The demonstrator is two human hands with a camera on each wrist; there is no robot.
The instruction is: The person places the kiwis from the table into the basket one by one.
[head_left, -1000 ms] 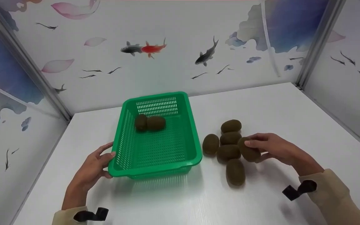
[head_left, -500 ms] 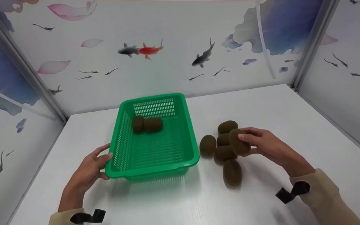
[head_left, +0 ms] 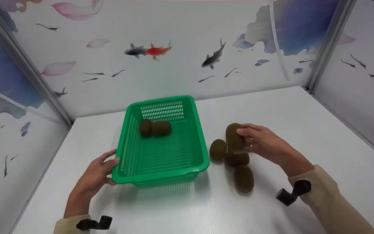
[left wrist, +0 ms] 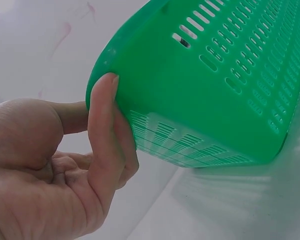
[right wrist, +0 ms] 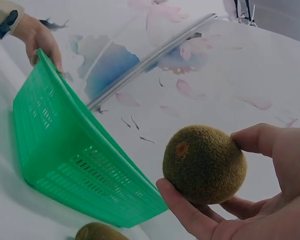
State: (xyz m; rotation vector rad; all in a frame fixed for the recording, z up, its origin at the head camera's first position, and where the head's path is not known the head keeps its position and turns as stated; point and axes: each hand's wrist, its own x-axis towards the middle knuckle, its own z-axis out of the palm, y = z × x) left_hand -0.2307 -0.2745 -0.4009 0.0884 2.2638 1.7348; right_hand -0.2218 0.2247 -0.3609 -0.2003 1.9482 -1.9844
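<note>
My right hand (head_left: pixel 266 143) holds a brown fuzzy kiwi (head_left: pixel 234 136) between thumb and fingers, above the other kiwis to the right of the basket. In the right wrist view the held kiwi (right wrist: pixel 205 164) shows its stem end. My left hand (head_left: pixel 93 175) grips the near left rim of the green plastic basket (head_left: pixel 161 178), and the left wrist view has the fingers (left wrist: pixel 106 140) pinching that rim. Two kiwis (head_left: pixel 161 128) lie inside, toward the far left. Outside, a kiwi (head_left: pixel 218 149), another (head_left: pixel 237 159) and a nearer one (head_left: pixel 243 178) show; those behind the held kiwi are hidden.
Everything rests on a white table (head_left: pixel 180 211) enclosed by panels. The back panel (head_left: pixel 180 74) carries painted fish and petals and stands close behind the basket. Metal posts (head_left: pixel 328 48) mark the corners. Each sleeve bears a small black wrist camera (head_left: pixel 94 223).
My right hand has lifted its kiwi from the right side of the group and carried it left and farther back, over the rear kiwis. The left hand keeps its hold on the basket rim.
</note>
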